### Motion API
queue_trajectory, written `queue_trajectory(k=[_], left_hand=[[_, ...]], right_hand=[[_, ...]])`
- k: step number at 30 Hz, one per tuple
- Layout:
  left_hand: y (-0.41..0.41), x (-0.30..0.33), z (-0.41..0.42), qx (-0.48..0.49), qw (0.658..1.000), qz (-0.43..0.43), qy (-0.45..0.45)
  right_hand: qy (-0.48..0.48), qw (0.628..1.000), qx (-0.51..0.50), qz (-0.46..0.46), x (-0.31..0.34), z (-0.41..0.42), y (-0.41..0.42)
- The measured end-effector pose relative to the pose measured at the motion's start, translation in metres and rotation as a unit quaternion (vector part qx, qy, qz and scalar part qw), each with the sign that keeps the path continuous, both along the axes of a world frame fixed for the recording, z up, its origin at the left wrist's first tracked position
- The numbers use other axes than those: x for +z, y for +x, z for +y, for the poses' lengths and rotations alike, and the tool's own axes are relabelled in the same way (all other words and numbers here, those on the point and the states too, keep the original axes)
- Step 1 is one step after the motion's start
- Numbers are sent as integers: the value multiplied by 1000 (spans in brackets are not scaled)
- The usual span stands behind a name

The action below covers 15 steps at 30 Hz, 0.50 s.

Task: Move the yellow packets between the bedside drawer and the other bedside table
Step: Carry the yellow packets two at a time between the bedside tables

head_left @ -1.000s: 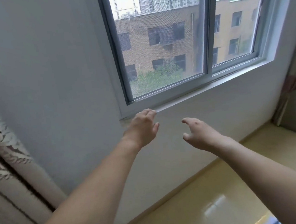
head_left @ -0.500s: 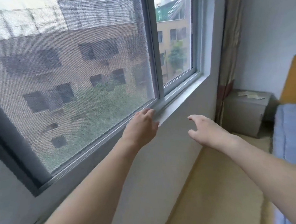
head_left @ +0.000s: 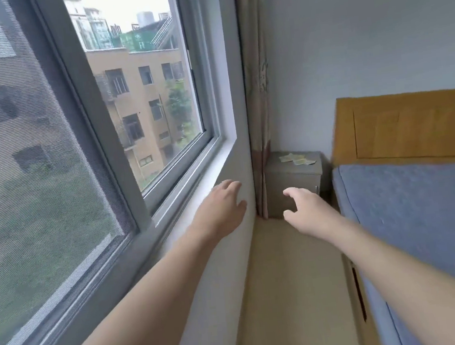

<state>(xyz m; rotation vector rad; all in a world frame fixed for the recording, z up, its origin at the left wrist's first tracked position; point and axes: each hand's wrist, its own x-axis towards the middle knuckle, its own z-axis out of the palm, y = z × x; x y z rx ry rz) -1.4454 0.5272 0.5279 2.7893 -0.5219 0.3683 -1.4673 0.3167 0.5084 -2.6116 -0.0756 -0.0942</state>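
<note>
Ahead, yellow packets (head_left: 295, 159) lie flat, scattered on the bedside table (head_left: 291, 175).

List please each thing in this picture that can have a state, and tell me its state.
left hand: open, holds nothing
right hand: open, fingers loosely curled, holds nothing
yellow packets: lying loose on top of the bedside table
bedside table: front closed
window: right pane shut, mesh screen over the left part
curtain: drawn aside into the corner
</note>
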Motion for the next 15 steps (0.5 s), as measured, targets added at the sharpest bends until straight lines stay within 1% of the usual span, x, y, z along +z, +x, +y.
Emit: queue_trajectory(k=[3, 7, 12, 15], left_hand=[[80, 10, -29, -23, 1000, 6, 7], [182, 16, -65, -44, 998, 22, -26], [314, -2, -106, -68, 995, 65, -27], [400, -19, -127, -81, 994, 77, -23]], right_hand=[[8, 999, -40, 4, 5, -29, 73], [9, 997, -79, 5, 10, -60, 160], [3, 994, -105, 24, -10, -92, 274], [1, 992, -121, 28, -24, -109, 355]])
